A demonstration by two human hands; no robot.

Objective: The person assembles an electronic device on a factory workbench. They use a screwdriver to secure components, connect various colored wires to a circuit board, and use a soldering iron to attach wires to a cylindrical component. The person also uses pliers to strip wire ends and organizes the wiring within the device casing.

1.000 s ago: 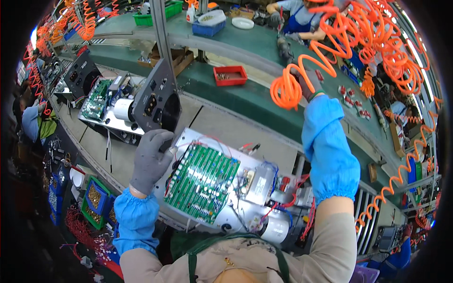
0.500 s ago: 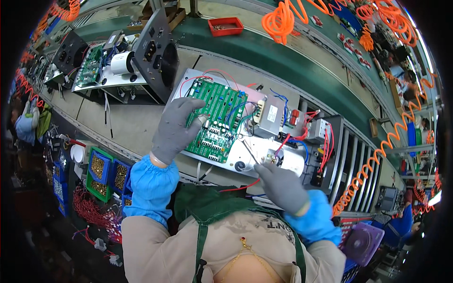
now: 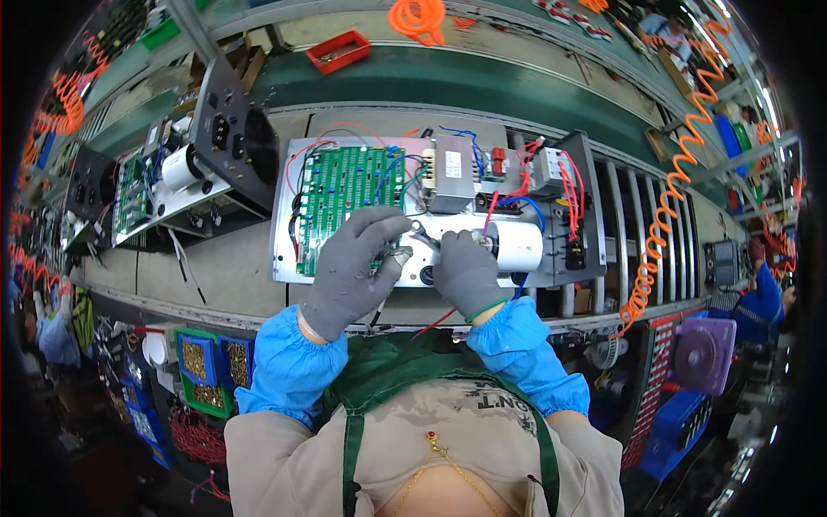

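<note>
My right hand [image 3: 468,274], in a grey glove, is closed round a small metal wrench [image 3: 422,231]; its ring-shaped end points left, toward my other hand. My left hand [image 3: 357,271], also gloved, hovers over the lower right part of a green circuit board [image 3: 349,185]. Its fingers are curved, with thumb and forefinger apart beside the wrench's end. The board sits on a silver metal plate [image 3: 282,226]. Right of it stand a boxy transformer [image 3: 453,172] and, next to my right hand, a white cylinder [image 3: 520,247]. My left hand hides the board's lower right corner.
A dark upright panel [image 3: 594,207] closes the unit's right end, near red-wired terminals [image 3: 549,172]. Another unit [image 3: 185,185] stands at left. Blue bins of brass fasteners [image 3: 198,360] lie lower left. An orange coiled hose [image 3: 663,224] hangs at right, above metal rollers [image 3: 636,233].
My view has turned, so the unit looks level. My left hand has moved right and down across the board. The right hand, with the wrench, has come closer to it.
</note>
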